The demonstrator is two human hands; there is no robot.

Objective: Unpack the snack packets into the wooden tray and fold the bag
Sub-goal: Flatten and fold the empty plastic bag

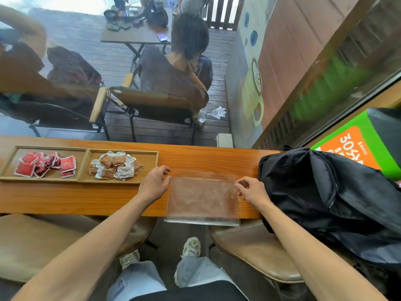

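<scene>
A clear plastic bag (202, 198) lies flat and empty on the wooden counter, its near edge hanging past the counter's front. My left hand (154, 182) pinches the bag's far left corner. My right hand (251, 190) pinches the far right corner. A wooden tray (152, 168) left of the bag holds a pile of brown and white snack packets (116, 167). A second wooden tray (13, 157) further left holds red snack packets (46, 164).
A black backpack (329, 192) sits on the counter right of the bag, close to my right hand. Padded stools (260, 253) stand below the counter's front edge. Behind the counter is a glass window, with a person seated outside.
</scene>
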